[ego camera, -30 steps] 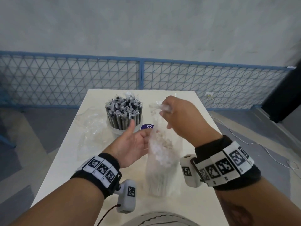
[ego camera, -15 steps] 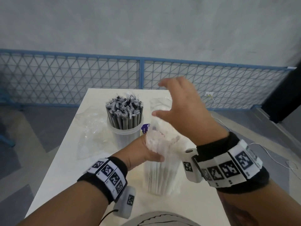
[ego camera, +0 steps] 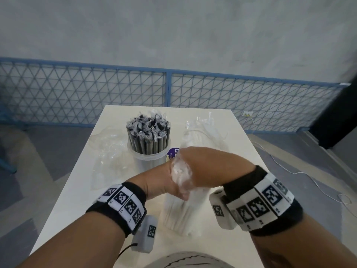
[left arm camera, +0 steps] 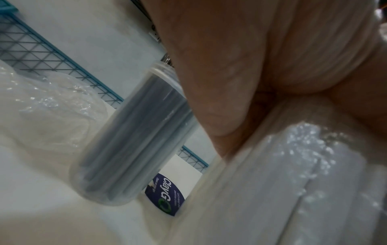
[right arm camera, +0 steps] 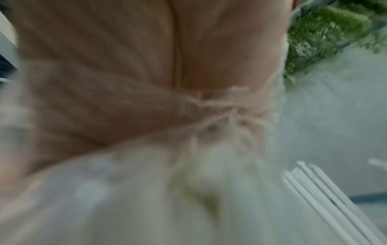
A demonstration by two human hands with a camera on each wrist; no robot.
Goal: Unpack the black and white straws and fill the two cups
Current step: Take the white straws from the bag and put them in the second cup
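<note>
Head view: both hands are squeezing the white straws (ego camera: 181, 213), standing in their plastic bag on the table (ego camera: 77, 182). Left hand (ego camera: 160, 180) and right hand (ego camera: 204, 167) are wrapping the top, prob. to keep them bunched (black straws (ego camera: 148, 136) already filling a cup (ego camera: 146, 161)).

- Head view: looks down and forward over the table (ego camera: 81, 186).
- Wrist views: pressed close against the white straws (left arm camera: 282, 190), blurred.
- Shared: that bundle.
</note>
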